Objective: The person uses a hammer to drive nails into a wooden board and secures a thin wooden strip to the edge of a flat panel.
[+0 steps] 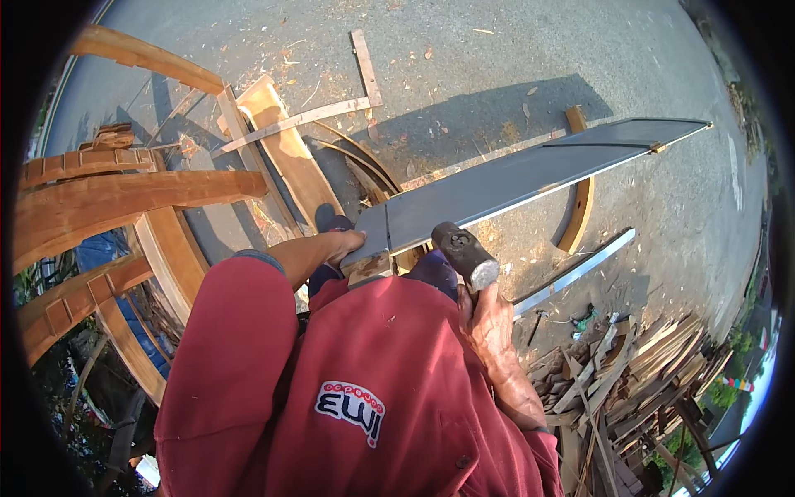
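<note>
A long grey board (478, 177) with a pale lit edge stretches away from me to the upper right. My left hand (343, 243) grips its near left corner, with the fingers partly hidden. A raw wooden block (367, 268) shows at the board's near end, close to my shirt. In my right hand (487, 317) is a club hammer, its heavy dark steel head (463, 251) raised just beside the board's near right edge. Most of the hammer's handle is hidden behind the head and my fingers.
Curved timber frames (124, 192) stand at the left, beside a wide plank (289, 146). A wooden square (310, 115) lies across that plank. A curved wooden piece (581, 211) sits under the board. To the right are a metal-faced strip (574, 273), a small hammer (536, 326) and heaped offcuts (621, 379).
</note>
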A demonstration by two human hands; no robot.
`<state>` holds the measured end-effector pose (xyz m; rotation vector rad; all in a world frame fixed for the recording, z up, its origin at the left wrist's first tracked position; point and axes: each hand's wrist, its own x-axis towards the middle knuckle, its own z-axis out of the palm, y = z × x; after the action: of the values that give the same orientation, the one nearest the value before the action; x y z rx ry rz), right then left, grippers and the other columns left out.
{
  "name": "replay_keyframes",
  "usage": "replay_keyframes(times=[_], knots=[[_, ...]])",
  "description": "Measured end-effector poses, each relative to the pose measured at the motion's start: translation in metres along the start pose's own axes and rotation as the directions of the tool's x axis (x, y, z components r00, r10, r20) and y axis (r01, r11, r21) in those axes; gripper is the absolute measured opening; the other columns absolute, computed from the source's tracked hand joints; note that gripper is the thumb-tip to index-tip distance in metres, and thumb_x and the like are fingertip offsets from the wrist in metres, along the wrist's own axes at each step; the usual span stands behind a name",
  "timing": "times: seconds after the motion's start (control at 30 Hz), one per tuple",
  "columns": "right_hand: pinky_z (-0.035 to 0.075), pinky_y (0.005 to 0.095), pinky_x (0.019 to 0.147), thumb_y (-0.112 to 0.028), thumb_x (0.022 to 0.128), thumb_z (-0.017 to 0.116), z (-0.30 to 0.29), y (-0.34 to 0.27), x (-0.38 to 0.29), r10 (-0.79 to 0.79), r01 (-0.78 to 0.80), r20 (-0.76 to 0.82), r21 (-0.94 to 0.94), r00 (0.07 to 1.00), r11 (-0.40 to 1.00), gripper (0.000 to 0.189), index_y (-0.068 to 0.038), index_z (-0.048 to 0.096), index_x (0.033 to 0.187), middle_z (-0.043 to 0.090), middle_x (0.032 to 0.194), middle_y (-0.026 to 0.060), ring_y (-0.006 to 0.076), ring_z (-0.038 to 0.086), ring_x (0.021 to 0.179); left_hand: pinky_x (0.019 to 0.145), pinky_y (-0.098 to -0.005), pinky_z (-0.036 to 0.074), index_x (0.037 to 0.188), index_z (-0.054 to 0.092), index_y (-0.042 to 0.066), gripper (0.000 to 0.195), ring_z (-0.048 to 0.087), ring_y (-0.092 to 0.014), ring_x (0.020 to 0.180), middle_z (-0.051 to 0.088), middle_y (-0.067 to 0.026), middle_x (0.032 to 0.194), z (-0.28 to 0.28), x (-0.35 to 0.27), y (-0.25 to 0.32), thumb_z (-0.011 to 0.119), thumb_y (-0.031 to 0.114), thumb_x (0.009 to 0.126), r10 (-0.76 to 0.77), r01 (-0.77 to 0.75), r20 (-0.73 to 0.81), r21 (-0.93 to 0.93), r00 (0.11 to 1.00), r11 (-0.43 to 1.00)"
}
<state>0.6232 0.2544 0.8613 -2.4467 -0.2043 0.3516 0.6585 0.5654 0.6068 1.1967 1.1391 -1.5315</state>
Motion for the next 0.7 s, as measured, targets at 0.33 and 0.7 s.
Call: replay_keyframes(times=[0.33,0.7], knots=[[0.051,0.0526,0.058,-0.01,0.091,0.067,0.006,0.01,0.006,0.024,-0.026,-0.076,-0.024,0.997,0.999,0.029,0.002,0.049,0.109,0.064,0.075,0.0257,0.0474,0.065,0.069,0.071,-0.0481,0.055,0.103,0.064,0.011,0.059,0.069,-0.02,0.077,0.071,-0.0083,0.091,-0.014,0.047,0.022,0.026,0.056,0.107,0.05,-0.046,-0.053,0.076,0.997,0.996],[0.054,0.0461,0.057,-0.024,0.099,0.061,0.017,0.005,-0.001,0.05,-0.056,-0.073,-0.087,0.996,0.995,0.032,0.001,0.045,0.111,0.065,0.08,0.0212,0.0385,0.065,0.061,0.064,-0.0442,0.054,0.1,0.065,0.014,0.057,0.065,-0.018,0.069,0.07,-0.0059,0.089,-0.012,0.02,0.032,0.026,0.055,0.107,0.043,-0.039,-0.038,0.1,0.998,0.994]])
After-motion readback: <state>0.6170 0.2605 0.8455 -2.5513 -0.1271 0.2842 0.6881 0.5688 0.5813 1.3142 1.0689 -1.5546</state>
